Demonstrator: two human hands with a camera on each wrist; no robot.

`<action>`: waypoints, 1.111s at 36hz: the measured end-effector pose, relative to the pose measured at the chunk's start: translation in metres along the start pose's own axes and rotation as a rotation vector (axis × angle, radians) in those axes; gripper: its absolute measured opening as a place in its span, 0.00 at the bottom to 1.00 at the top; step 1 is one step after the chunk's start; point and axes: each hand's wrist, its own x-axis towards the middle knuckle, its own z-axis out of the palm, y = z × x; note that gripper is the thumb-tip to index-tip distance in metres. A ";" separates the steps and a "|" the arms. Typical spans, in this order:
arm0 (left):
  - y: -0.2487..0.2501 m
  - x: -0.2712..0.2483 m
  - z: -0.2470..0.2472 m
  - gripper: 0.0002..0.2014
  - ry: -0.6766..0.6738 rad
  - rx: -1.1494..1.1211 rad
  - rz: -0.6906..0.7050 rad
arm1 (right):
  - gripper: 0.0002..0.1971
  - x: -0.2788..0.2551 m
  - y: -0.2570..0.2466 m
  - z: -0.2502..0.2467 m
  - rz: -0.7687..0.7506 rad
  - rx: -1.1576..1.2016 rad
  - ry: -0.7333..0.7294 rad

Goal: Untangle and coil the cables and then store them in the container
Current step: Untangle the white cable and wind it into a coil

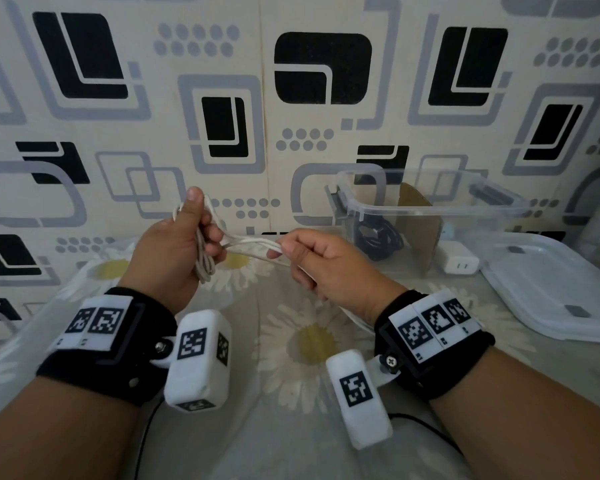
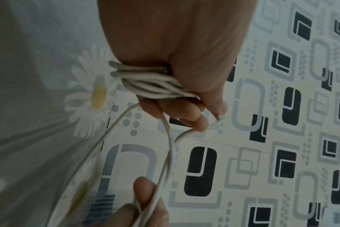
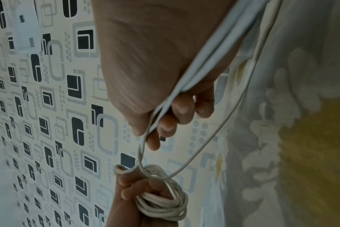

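My left hand (image 1: 187,237) grips a bundle of white cable (image 1: 204,261) coiled into several loops, thumb up; the loops (image 2: 151,83) wrap across its palm. My right hand (image 1: 302,254) pinches the loose strands of the same white cable (image 1: 253,244) that run across from the left hand, and the strands (image 3: 186,86) pass between its thumb and fingers. One slack strand (image 3: 213,138) hangs in a loop below. A clear plastic container (image 1: 430,209) stands at the back right with a black cable (image 1: 381,237) inside.
A white charger plug (image 1: 461,263) lies beside the container. The clear lid (image 1: 561,289) lies at the right. A brown cardboard piece (image 1: 420,230) stands in the container. Everything sits on a daisy-print sheet (image 1: 312,341) against a patterned wall (image 1: 291,81).
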 end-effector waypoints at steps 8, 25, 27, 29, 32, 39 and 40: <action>0.002 0.001 -0.004 0.17 -0.167 -0.055 -0.127 | 0.09 0.005 0.008 -0.001 0.034 -0.063 0.106; -0.001 -0.014 0.004 0.20 -0.322 0.279 -0.019 | 0.08 0.005 0.005 0.007 -0.134 -0.266 -0.027; 0.001 -0.016 0.007 0.20 -0.288 0.340 0.013 | 0.06 0.004 0.004 0.006 -0.195 -0.243 -0.013; 0.003 -0.017 0.006 0.21 -0.257 0.447 0.046 | 0.04 0.003 0.001 0.005 -0.248 -0.215 -0.008; 0.003 -0.018 0.005 0.24 -0.218 0.657 0.085 | 0.07 0.002 -0.005 0.003 -0.354 -0.254 0.055; 0.001 -0.022 0.006 0.30 -0.326 0.820 0.024 | 0.10 0.004 -0.009 -0.002 -0.455 -0.453 0.329; 0.001 -0.023 0.006 0.30 -0.336 0.817 0.023 | 0.10 0.005 -0.009 -0.002 -0.442 -0.466 0.366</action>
